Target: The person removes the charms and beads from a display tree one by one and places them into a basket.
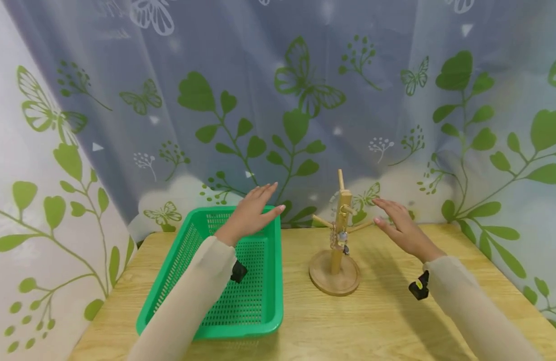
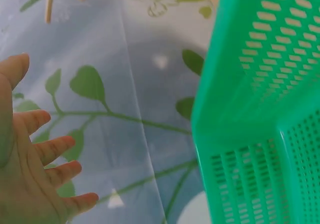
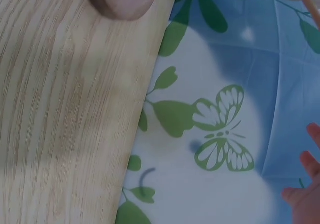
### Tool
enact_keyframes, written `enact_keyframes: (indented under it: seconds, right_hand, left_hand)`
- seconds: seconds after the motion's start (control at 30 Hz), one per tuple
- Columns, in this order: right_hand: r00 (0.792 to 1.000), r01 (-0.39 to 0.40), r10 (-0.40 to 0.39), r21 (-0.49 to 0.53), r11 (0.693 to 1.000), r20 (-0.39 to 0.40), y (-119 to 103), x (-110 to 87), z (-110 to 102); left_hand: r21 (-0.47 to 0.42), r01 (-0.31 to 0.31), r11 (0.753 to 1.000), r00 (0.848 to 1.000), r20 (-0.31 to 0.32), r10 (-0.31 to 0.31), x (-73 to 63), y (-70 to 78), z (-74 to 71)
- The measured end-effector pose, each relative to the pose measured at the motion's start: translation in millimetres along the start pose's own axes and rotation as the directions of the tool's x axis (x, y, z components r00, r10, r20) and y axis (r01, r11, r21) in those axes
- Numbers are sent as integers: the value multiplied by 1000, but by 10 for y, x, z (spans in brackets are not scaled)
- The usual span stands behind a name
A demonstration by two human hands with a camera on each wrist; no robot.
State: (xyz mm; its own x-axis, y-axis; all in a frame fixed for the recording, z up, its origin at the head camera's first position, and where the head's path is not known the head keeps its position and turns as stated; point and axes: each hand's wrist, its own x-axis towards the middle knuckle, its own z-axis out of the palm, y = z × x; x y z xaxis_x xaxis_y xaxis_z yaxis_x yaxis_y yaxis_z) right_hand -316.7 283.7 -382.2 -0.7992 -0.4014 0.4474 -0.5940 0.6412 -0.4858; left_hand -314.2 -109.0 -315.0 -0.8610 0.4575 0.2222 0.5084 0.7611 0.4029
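Observation:
My left hand (image 1: 252, 213) hovers over the back right part of a green plastic basket (image 1: 278, 301), its fingers extended and nothing in its grasp. In the left wrist view the fingers of that hand (image 2: 37, 164) are spread beside the basket's wall (image 2: 240, 83). A wooden stand (image 1: 336, 260) with a round base and several pegs rises between the hands. Bracelets or chains with small charms (image 1: 342, 236) hang on it. My right hand (image 1: 406, 230), fingers straight, is held just right of the stand near a peg. Only its fingertips (image 3: 311, 164) show in the right wrist view.
The light wooden table (image 1: 300, 321) carries the basket at left and the stand right of centre. Behind it hangs a curtain (image 1: 259, 125) printed with leaves and butterflies. Dark wrist devices (image 1: 419, 286) sit at both sleeves.

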Motion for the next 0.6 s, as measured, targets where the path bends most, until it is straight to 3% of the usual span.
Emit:
enact_keyframes:
  seconds: [0.13,0.3,0.5,0.6]
  right_hand:
    - [1000,19,-19,43,999,-6,-55,-9,32]
    - [1000,-16,15,99,995,6,-126,-12,75]
    - [994,-112,107,163,980,36,-182,-21,111]
    - [990,-140,137,195,971,27,-192,-33,133]
  left_hand:
    - [-25,-15,1000,1000,4,15,6,118,41]
    - [-152,-45,987,999,15,48,0,264,98]
    - [-344,-44,938,998,35,60,-6,435,219]
    - [-437,-6,900,998,55,33,-15,505,293]
